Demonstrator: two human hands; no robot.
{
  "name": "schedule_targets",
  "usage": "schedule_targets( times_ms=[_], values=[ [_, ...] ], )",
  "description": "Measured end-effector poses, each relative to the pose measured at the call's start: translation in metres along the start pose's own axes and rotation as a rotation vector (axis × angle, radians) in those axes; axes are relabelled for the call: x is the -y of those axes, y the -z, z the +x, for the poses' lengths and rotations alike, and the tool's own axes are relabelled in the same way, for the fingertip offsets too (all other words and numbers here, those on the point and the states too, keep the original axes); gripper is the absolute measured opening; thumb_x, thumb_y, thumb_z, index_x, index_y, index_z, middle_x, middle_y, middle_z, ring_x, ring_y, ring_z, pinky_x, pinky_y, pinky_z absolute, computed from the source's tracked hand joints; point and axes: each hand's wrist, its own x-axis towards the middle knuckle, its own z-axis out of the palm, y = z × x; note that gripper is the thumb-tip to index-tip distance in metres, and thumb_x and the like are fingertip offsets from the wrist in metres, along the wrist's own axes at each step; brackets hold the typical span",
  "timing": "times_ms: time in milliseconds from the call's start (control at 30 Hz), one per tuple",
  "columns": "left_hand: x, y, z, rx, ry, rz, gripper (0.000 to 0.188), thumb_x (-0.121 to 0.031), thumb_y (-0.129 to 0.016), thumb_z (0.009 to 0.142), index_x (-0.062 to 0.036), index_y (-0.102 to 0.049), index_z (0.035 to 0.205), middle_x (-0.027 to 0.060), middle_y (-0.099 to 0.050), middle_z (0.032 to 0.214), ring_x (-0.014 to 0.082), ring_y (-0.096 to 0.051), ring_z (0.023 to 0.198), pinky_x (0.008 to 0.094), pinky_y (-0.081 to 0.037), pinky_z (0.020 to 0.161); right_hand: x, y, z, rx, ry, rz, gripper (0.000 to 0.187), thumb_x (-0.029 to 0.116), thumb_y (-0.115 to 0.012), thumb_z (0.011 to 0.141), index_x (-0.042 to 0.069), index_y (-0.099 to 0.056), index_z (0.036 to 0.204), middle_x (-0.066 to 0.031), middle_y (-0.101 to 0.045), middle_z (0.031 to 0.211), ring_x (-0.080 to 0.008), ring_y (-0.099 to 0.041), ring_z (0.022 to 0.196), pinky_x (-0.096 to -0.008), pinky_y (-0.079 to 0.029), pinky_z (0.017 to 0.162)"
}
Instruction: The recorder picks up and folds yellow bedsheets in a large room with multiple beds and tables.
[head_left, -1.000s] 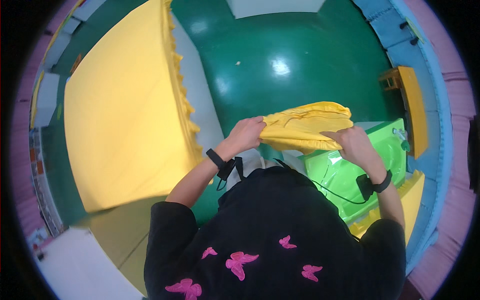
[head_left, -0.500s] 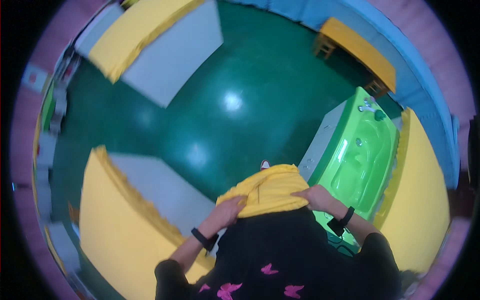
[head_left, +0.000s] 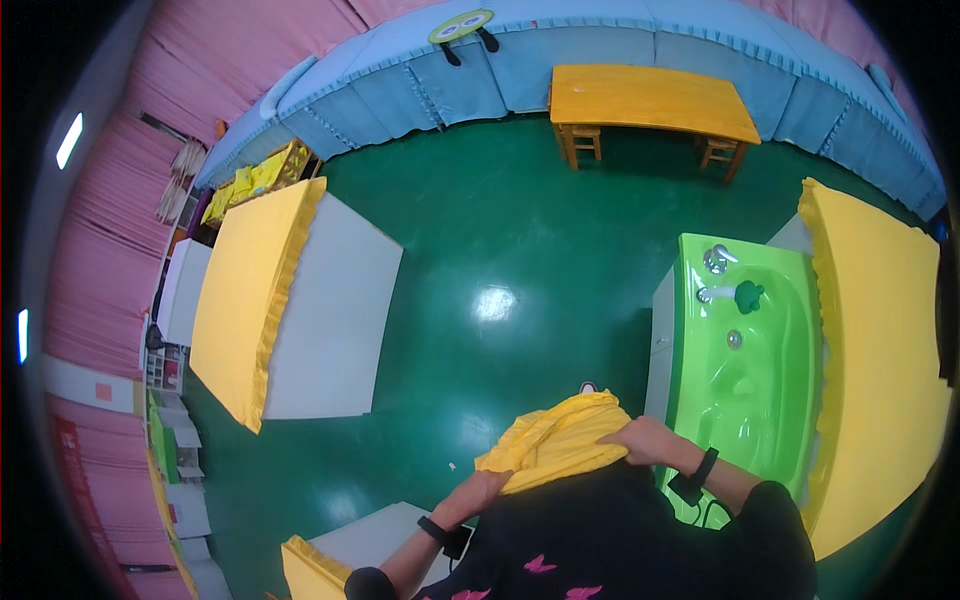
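Observation:
A folded yellow cloth (head_left: pixel 555 440) hangs in front of my body, held between my two hands at waist height. My left hand (head_left: pixel 478 492) is closed on its left edge. At the right edge my right hand (head_left: pixel 645 440) grips the cloth with the fingers partly hidden behind the fabric. The cloth looks gathered, with a frilled far edge, and the tip of a shoe (head_left: pixel 588 387) shows just past it. Both wrists carry a black band with a small dark device.
A bright green baby bathtub (head_left: pixel 745 440) with taps stands close on my right, beside a yellow-covered table (head_left: pixel 880 370). Another yellow-covered table (head_left: pixel 250 300) stands left, with a third's corner (head_left: pixel 315 570) nearer. Farther off are an orange wooden table (head_left: pixel 650 100) and blue-draped furniture (head_left: pixel 450 90).
My view has turned left and lifted, bringing the far wall and blue-draped furniture into sight. Both hands keep hold of the yellow cloth, which looks more bunched now.

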Motion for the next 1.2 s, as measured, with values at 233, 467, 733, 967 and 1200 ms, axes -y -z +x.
schedule_targets(
  times_ms=[233,467,733,967,1200],
  values=[
    [0.008,0.125,0.162,0.042,-0.093,-0.021,0.035,-0.014,-0.059,0.084,-0.0001,-0.056,0.117,0.0261,-0.065,0.087,0.0436,-0.064,0.084,0.0506,-0.050,0.075,-0.107,0.120,0.039,-0.024,-0.164,0.067,0.062,0.009,-0.063,0.066,0.024,-0.063,0.126,-0.0146,-0.068,0.079,-0.0343,-0.066,0.075,-0.0455,-0.053,0.068],
    [0.043,0.229,0.363,0.114,-0.260,0.030,0.034,-0.008,-0.057,0.080,-0.0026,-0.056,0.113,0.0256,-0.065,0.082,0.0439,-0.064,0.082,0.0519,-0.050,0.073,-0.222,0.209,0.088,-0.114,-0.349,0.107,0.059,0.011,-0.064,0.068,0.022,-0.063,0.125,-0.0141,-0.069,0.083,-0.0348,-0.067,0.079,-0.0466,-0.053,0.070],
    [0.049,0.454,0.621,0.239,-0.371,0.208,0.036,-0.017,-0.068,0.078,-0.0058,-0.057,0.111,0.0226,-0.066,0.085,0.0424,-0.064,0.083,0.0515,-0.051,0.074,-0.355,0.369,0.184,-0.200,-0.597,0.138,0.060,0.010,-0.063,0.068,0.021,-0.062,0.127,-0.0141,-0.069,0.084,-0.0349,-0.066,0.081,-0.0468,-0.052,0.073],
    [0.040,0.645,0.798,0.290,-0.412,0.260,0.029,-0.020,-0.064,0.080,-0.0054,-0.063,0.106,0.0222,-0.066,0.084,0.0419,-0.064,0.083,0.0510,-0.051,0.077,-0.472,0.527,0.278,-0.473,-0.656,0.187,0.052,0.007,-0.061,0.067,0.015,-0.066,0.118,-0.0163,-0.070,0.095,-0.0348,-0.066,0.088,-0.0467,-0.053,0.078],
    [0.047,0.765,0.954,0.213,-0.332,0.255,0.027,-0.016,-0.066,0.080,-0.0053,-0.057,0.103,0.0238,-0.065,0.092,0.0425,-0.062,0.090,0.0514,-0.050,0.076,-0.628,0.646,0.359,-0.449,-0.603,0.264,0.054,0.009,-0.065,0.067,0.014,-0.065,0.120,-0.0163,-0.070,0.095,-0.0334,-0.066,0.091,-0.0452,-0.052,0.082]
  ],
)
